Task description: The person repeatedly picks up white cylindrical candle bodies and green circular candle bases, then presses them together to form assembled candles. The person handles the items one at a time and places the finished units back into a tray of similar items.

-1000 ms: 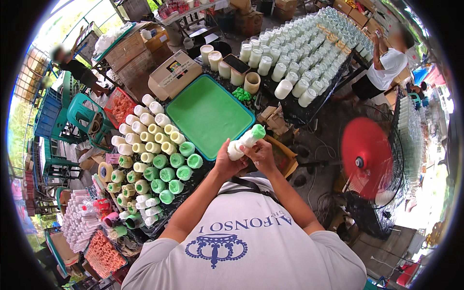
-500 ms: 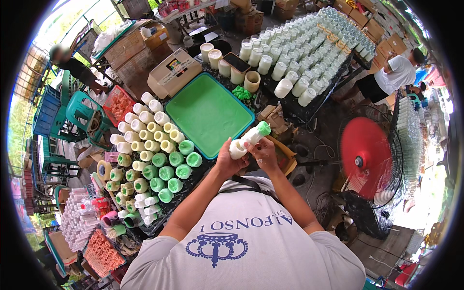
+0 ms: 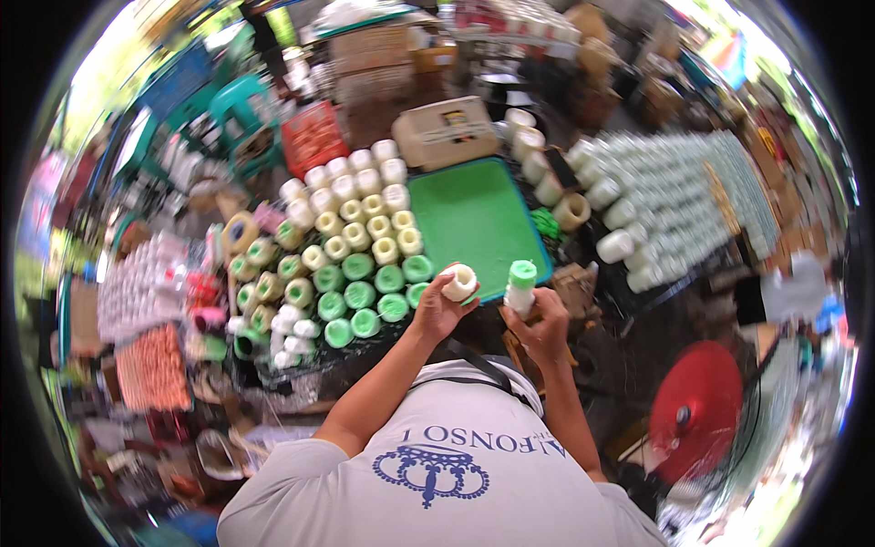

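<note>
White plastic fills both hands: your left hand (image 3: 436,308) wraps a small white bottle (image 3: 458,282), your right hand (image 3: 544,321) closes on a green-capped bottle (image 3: 520,287), both above the green tray (image 3: 474,219)'s near corner. Keep each grip firm and the bottles upright. Motion blur hides cap detail and fingertip placement.

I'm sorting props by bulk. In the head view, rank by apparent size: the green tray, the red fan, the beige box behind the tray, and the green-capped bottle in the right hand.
1. green tray
2. red fan, nearly as large; fisheye bending near the rim makes this unsure
3. beige box
4. green-capped bottle, in the right hand
</note>
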Available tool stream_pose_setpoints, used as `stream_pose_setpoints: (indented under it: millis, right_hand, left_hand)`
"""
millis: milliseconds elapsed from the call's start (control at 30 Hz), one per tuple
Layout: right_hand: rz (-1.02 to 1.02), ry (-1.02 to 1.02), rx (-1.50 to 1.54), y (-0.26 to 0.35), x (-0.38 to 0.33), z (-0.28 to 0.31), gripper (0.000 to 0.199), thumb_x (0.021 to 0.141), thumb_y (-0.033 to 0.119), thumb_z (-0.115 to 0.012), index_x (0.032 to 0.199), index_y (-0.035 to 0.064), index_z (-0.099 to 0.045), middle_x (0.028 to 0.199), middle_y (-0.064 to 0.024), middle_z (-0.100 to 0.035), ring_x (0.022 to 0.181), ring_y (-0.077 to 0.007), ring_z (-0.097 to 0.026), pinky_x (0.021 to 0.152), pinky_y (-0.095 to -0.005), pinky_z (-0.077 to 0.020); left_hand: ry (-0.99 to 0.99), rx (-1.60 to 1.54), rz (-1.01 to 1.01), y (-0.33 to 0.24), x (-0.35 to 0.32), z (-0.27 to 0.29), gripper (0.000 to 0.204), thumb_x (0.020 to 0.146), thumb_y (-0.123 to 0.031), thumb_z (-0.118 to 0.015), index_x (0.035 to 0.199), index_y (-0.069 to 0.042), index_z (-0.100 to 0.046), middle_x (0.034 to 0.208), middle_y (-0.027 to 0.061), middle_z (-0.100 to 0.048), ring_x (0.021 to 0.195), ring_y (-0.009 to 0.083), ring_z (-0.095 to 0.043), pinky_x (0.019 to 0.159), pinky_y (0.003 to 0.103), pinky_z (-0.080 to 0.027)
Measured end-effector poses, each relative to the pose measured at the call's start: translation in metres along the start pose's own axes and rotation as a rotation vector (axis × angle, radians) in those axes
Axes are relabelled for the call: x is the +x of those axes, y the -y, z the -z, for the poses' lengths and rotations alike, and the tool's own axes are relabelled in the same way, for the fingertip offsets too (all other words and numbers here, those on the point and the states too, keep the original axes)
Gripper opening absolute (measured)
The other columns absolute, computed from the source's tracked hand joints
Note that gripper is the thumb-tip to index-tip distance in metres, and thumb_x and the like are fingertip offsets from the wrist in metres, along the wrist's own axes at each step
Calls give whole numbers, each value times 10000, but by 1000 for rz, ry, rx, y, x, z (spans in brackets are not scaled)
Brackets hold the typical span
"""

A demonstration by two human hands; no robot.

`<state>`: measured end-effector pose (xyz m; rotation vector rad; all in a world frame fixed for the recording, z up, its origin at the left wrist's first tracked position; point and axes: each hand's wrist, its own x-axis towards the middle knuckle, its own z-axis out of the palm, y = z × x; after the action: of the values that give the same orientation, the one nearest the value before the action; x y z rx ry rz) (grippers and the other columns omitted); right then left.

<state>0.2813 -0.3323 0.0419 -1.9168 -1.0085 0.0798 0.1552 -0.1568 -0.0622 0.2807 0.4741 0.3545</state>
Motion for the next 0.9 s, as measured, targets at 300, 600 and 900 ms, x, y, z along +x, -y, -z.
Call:
stream_pose_setpoints:
  millis: [300,600,900]
  right_hand:
    - [-76,500,229,48,20,-71,368,860,200,-809,1115,-54,-735,977,-120,-762,868,-122,-685,796,-277,-529]
    - [-381,617,1213,96,12,-164,421,1056,299,-596,1288,-52,-593,1115,-139,-688,882,-171,-635,787,-320,-519]
    - [135,768,179,172,102,-242,425,973,324,-720,1153,-58,-675,855,-102,-699,744,-108,-613,650,-313,-489]
  left_hand:
    - [-153,-217,-388,-60,-90,45,455,916,-353,-656,1282,-96,-573,1333,83,-668,1125,250,-663,980,477,-502]
    - [-256,-523,-621,-79,-185,117,370,899,-385,-639,1177,-142,-646,1126,25,-670,1032,218,-621,912,431,-477]
    - [-335,-674,-755,-68,-198,154,388,918,-230,-614,1248,-26,-620,1162,106,-679,1055,281,-662,899,433,-563]
